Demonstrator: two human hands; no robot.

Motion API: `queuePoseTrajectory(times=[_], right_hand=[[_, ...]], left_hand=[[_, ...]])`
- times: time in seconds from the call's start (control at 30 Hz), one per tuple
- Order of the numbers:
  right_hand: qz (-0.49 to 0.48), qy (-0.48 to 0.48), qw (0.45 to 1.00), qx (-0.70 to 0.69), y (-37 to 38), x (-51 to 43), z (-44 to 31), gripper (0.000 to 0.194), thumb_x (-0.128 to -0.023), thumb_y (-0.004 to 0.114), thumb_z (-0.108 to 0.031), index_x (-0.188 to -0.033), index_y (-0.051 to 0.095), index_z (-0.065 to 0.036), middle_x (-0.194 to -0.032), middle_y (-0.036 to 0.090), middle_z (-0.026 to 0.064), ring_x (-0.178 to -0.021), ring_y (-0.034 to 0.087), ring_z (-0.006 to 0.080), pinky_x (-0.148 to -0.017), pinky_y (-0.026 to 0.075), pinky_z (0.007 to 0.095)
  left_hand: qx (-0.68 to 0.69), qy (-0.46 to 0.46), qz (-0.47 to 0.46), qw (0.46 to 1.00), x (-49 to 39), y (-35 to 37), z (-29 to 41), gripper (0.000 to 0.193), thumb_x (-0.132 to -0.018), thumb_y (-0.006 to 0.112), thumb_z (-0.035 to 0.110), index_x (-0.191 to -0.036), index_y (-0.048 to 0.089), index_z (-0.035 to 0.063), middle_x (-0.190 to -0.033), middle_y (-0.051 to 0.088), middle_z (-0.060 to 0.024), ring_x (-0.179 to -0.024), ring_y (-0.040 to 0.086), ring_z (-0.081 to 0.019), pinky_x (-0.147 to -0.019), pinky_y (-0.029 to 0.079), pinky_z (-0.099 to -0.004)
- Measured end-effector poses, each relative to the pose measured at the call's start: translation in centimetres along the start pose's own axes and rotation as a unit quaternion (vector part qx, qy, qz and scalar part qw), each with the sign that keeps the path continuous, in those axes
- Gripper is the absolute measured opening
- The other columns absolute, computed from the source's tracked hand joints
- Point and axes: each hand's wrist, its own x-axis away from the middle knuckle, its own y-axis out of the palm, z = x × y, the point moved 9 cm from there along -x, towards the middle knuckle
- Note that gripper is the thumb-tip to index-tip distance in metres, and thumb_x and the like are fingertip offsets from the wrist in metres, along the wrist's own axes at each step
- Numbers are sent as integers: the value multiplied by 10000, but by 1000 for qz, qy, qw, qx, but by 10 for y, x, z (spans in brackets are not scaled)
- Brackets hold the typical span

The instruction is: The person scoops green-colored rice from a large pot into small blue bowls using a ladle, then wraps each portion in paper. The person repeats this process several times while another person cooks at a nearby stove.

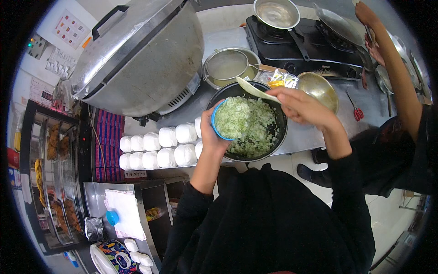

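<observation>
My left hand (214,138) grips a small blue cup (213,122), heaped with pale green rice (233,117). The cup is tilted over a round black pan (282,137) that holds more of the same green rice (261,137). In my right hand (303,104) is the handle of a pale rice paddle (255,89). Its blade hangs above the far rim of the pan, apart from the cup.
Wrapped white packets (166,137) stand in two rows left of the pan. Behind are a large metal rice cooker (143,58), a strainer on a bowl (227,64) and a Rinnai stove (308,70). Red-handled scissors (358,114) lie rightward. A co-worker's arm (398,72) reaches in.
</observation>
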Motion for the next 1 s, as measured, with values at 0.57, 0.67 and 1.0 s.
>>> queuePoseTrajectory(times=[0.57,0.67,1.0], right_hand=[[94,80,992,-20,12,-3,19,267,-943,464,-277,-1148,592,-165,-819,648,167,-604,633,302,-563,486,401],[133,-77,939,307,45,11,-10,256,-920,495,-272,-1156,590,-241,-701,624,182,-584,611,350,-547,479,446],[120,-126,968,184,11,0,-11,280,-940,447,-306,-1144,579,-168,-960,633,182,-884,619,339,-735,485,410]], left_hand=[[69,-38,9,997,-15,5,-8,437,-884,406,392,-1089,587,52,-1101,617,-136,-1020,585,-291,-927,439,-432],[68,-37,35,996,-19,1,-15,431,-880,429,389,-1096,586,50,-1114,615,-130,-1037,580,-280,-934,434,-416],[0,-3,29,1000,-20,-4,-5,353,-879,502,275,-1116,539,16,-1049,611,-122,-987,585,-249,-894,462,-374]])
